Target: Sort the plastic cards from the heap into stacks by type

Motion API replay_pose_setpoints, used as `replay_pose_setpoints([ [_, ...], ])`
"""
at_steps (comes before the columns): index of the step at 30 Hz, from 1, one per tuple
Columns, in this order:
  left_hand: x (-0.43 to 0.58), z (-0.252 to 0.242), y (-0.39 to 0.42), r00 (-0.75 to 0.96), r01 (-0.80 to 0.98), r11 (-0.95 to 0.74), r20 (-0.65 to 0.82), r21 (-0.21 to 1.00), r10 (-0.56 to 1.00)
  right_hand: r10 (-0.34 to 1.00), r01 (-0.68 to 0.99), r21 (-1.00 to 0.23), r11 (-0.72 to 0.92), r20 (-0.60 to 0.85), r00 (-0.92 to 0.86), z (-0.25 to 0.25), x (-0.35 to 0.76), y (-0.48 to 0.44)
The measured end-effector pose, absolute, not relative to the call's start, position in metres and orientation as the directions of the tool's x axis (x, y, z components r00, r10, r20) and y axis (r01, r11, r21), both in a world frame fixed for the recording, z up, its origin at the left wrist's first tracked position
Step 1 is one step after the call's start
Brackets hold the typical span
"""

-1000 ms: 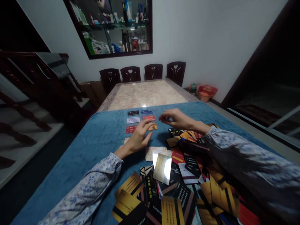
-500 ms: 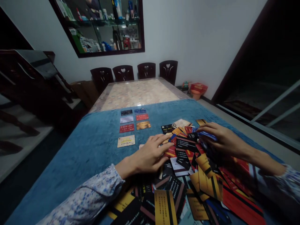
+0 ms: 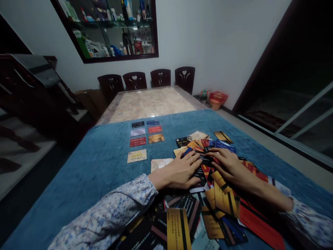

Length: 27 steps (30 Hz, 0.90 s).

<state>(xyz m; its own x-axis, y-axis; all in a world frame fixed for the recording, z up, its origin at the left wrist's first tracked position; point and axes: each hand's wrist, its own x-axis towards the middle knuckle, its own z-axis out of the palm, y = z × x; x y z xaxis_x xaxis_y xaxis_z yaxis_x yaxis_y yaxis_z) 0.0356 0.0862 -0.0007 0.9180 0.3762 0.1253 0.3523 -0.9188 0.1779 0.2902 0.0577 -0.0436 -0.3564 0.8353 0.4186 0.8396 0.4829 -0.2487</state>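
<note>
Left hand: the left hand (image 3: 179,170) lies palm down over the pile of cards (image 3: 192,211), fingers stretched out and loose, unclenched; its underside is hidden.
Right hand: the right hand (image 3: 229,163) is palm down over the far right part of the pile, fingers bent and pointing toward the left hand; the palm is out of sight, so I cannot tell whether it grips a card.
Pile: black, gold, red, blue and pale cards overlap at many angles; both hands cover its middle, and the bottom edge of the view cuts off the nearest ones. The small print is too blurred to read.
Gold card: one gold card (image 3: 178,225) with a dark stripe lies on top at the near side of the pile.
Red card: a red card (image 3: 260,224) sits at the pile's near right, the right forearm's shadow darkening the area beside it.
Laid-out cards: seven cards (image 3: 137,142) lie apart from one another, beyond the pile to its left; their lettering is unclear.
Pale card: a pale card (image 3: 158,164) at the pile's left edge is partly covered by the left hand.
Cloth: a blue cloth (image 3: 99,166) spreads under the pile and runs out of view at the bottom.
Sleeves: the left sleeve (image 3: 111,213) hides the pile's near left part; the right sleeve (image 3: 309,222) is cut off by the view's edge.
</note>
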Motion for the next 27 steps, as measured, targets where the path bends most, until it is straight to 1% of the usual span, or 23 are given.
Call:
replay_pose_setpoints([
  [3,0.023,0.002,0.080,0.903,0.385,-0.908,0.138,0.164,0.407,0.837,0.818,-0.282,0.501,0.397,-0.376,-0.039,0.280,0.058],
  [7,0.010,0.009,0.073,0.893,0.403,-0.898,0.137,0.177,0.428,0.836,0.786,-0.320,0.529,0.357,-0.417,-0.028,0.268,0.058],
  [11,0.004,0.010,0.071,0.880,0.416,-0.880,0.143,0.230,0.453,0.832,0.756,-0.355,0.550,0.307,-0.462,-0.020,0.255,0.059],
  [16,-0.002,0.005,0.070,0.862,0.432,-0.856,0.149,0.284,0.484,0.781,0.672,-0.402,0.623,0.264,-0.566,-0.012,0.243,0.064],
  [20,-0.007,0.004,0.069,0.856,0.424,-0.844,0.160,0.328,0.492,0.756,0.636,-0.422,0.645,0.235,-0.611,-0.007,0.239,0.065],
  [24,-0.010,0.006,0.066,0.842,0.467,-0.828,0.129,0.309,0.523,0.743,0.625,-0.445,0.642,0.160,-0.649,-0.002,0.239,0.064],
  [27,-0.009,0.007,0.064,0.828,0.493,-0.821,0.135,0.288,0.545,0.723,0.620,-0.449,0.643,0.089,-0.685,0.002,0.238,0.065],
])
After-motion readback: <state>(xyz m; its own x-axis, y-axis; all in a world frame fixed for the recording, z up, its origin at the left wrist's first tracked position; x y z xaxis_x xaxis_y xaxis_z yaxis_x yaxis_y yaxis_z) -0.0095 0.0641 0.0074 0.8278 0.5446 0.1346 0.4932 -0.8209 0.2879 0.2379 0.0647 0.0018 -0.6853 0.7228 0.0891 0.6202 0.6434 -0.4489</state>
